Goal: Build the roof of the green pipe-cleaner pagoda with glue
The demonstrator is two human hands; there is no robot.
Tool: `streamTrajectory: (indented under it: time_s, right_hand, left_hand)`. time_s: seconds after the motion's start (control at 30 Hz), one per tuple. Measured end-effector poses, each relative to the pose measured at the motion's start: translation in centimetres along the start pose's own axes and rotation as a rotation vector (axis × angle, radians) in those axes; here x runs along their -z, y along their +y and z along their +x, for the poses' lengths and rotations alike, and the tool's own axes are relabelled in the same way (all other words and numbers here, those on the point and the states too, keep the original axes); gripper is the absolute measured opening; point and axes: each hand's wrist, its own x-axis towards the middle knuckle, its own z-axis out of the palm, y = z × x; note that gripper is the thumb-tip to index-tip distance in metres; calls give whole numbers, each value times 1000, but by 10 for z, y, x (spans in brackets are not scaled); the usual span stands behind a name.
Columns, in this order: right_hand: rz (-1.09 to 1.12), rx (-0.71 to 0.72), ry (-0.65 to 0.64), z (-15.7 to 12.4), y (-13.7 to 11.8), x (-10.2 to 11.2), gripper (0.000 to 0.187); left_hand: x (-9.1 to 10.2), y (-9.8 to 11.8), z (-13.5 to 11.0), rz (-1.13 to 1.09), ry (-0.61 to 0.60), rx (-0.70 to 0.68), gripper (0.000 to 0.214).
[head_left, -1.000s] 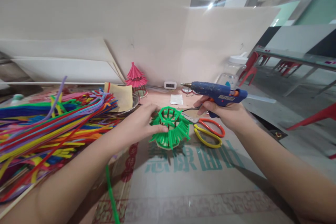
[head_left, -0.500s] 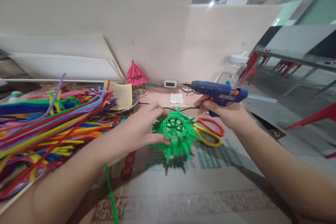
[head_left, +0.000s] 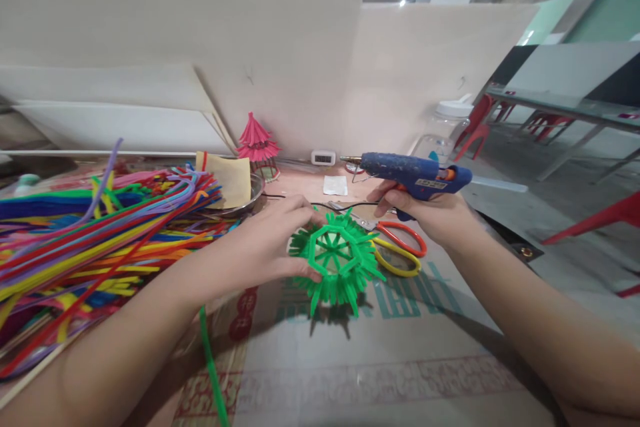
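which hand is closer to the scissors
Right. The right hand, gripping the glue gun, is just above the scissors; the left hand holds the green piece beside them.

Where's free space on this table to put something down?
Free: the printed mat nearer than the green frame held by the left hand, between the two forearms; one loose green stem borders its left. Crowded: pipe-cleaner pile fills the left, scissors lie right of the frame under the right hand with the glue gun.
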Motion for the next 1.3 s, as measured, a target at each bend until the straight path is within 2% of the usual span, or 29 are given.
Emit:
streamTrajectory:
  time_s: [0.13, 0.4, 0.6, 0.9, 1.3]
  right_hand:
    - [-28, -6, -4, -1, 3, 1, 16]
    - [-49, -33, 48, -4, 6, 0, 14]
    - [-97, -26, 49, -4, 8, 1, 14]
    - [24, -53, 8, -1, -3, -6, 13]
    - [61, -113, -8, -1, -3, -8, 15]
  left_hand:
    - [-5, 10, 2, 35, 26, 48, 50]
    - [-8, 17, 3, 82, 37, 35, 50]
    - [-3, 5, 6, -4, 18, -1, 42]
    - [9, -23, 5, -24, -71, -61, 43]
    - [9, -22, 0, 25, -110, -70, 39]
